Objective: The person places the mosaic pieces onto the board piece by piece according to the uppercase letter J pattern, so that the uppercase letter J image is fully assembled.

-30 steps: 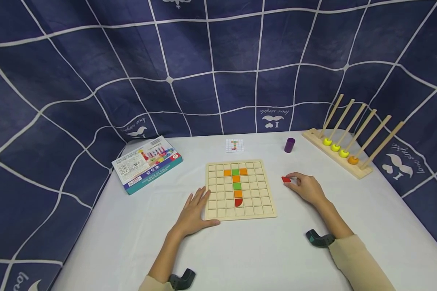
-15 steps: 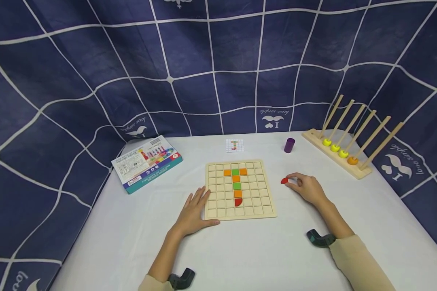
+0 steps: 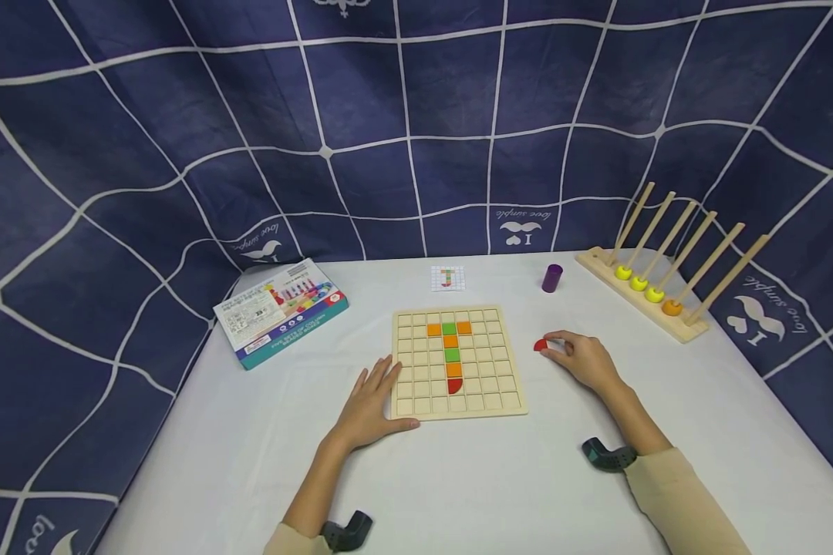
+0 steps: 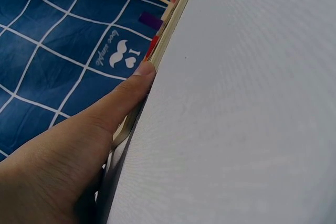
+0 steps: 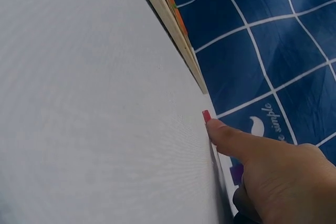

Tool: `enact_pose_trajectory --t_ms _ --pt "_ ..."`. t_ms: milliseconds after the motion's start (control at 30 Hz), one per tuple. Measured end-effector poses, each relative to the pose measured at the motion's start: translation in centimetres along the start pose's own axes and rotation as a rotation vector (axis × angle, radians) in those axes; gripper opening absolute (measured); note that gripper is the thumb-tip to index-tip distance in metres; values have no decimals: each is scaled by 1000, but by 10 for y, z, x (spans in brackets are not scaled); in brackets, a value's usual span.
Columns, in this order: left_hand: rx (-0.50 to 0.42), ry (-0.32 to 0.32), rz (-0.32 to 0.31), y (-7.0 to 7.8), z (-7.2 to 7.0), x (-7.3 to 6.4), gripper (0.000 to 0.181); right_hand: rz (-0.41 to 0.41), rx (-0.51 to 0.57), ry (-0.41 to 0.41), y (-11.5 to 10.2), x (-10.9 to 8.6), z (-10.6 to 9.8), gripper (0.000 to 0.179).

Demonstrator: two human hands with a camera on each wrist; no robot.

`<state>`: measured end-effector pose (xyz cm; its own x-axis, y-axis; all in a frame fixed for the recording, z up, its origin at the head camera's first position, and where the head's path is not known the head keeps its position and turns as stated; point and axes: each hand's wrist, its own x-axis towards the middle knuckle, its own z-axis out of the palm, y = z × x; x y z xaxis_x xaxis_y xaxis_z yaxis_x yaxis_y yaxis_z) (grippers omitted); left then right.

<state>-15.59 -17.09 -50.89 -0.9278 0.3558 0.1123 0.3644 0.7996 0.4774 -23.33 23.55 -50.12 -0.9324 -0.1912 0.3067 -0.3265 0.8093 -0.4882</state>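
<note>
A wooden grid board (image 3: 486,385) lies on the white table, with orange and green square tiles and one red quarter-round tile (image 3: 454,385) set in a J-like pattern. My left hand (image 3: 366,408) rests at the board's left front corner, fingers spread, thumb along the front edge. To the right of the board, my right hand (image 3: 586,361) pinches another red rounded tile (image 3: 540,345) between thumb and fingers, close to the tabletop. That tile's edge (image 5: 206,115) also shows at the thumb tip in the right wrist view.
Behind the board lies a small pattern card (image 3: 447,278). A purple cylinder (image 3: 551,278) stands back right, near a wooden peg rack (image 3: 639,297) with yellow and orange beads. At the left is a flat toy box (image 3: 281,312). A blue curtain (image 3: 444,92) hangs behind.
The red tile in my right hand has turned a little and shifted slightly left. My left hand and the board have stayed put.
</note>
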Motion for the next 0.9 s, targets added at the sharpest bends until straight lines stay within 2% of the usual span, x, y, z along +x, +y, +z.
enact_pose_trajectory --t_ms 167,367,433,733,900 --pt "6 -2 -1 1 -1 1 107 -16 13 -6 -1 0 0 38" --pt "8 -6 -6 0 -1 1 108 -49 54 -95 -5 1 2 40" --pt "4 -3 -5 -1 -1 0 108 -55 56 -102 -5 1 3 40" --pt "8 -7 -5 -1 0 0 108 -31 47 -49 2 -2 1 27" --pt "17 -6 -1 -1 0 0 108 -65 98 -31 -6 0 3 26"
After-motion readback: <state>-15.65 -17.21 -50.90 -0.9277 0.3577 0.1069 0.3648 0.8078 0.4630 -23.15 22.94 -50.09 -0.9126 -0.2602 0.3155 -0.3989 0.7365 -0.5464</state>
